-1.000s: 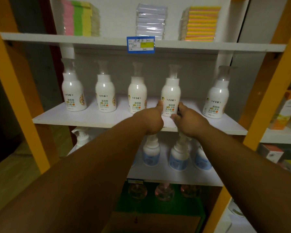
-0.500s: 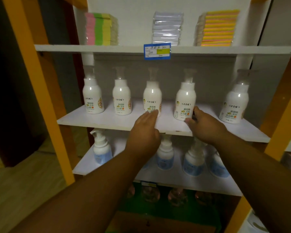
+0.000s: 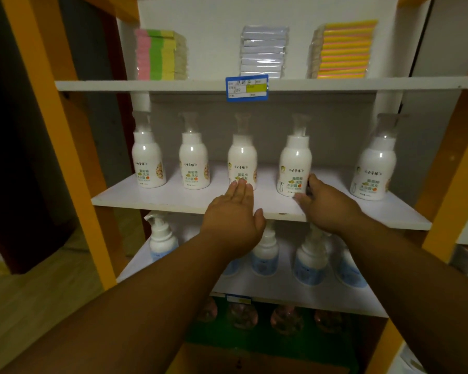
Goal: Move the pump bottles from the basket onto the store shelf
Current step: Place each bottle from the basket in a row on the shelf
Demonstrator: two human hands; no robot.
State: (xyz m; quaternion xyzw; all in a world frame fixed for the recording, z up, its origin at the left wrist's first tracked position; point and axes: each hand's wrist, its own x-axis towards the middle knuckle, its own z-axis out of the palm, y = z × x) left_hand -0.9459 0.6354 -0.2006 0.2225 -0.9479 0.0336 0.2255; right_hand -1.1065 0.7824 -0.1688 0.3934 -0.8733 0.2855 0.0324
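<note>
Several white pump bottles stand in a row on the middle white shelf (image 3: 152, 197). The fourth pump bottle (image 3: 295, 166) has my right hand (image 3: 327, 203) at its base, thumb in front and fingers on its right side. My left hand (image 3: 233, 214) lies flat and open over the shelf's front edge, fingertips just before the third bottle (image 3: 242, 163). Other bottles stand at the left (image 3: 149, 163), beside it (image 3: 193, 166) and far right (image 3: 373, 171). No basket is in view.
The top shelf holds stacks of sponges (image 3: 160, 55), white packs (image 3: 264, 52) and striped cloths (image 3: 343, 49), with a blue price tag (image 3: 246, 87) on its edge. Blue-labelled pump bottles (image 3: 311, 263) fill the lower shelf. Orange uprights (image 3: 65, 147) frame the unit.
My left hand let go of the fourth bottle and slid left to the third bottle's front. My right hand stayed on the fourth bottle. The view shifted left.
</note>
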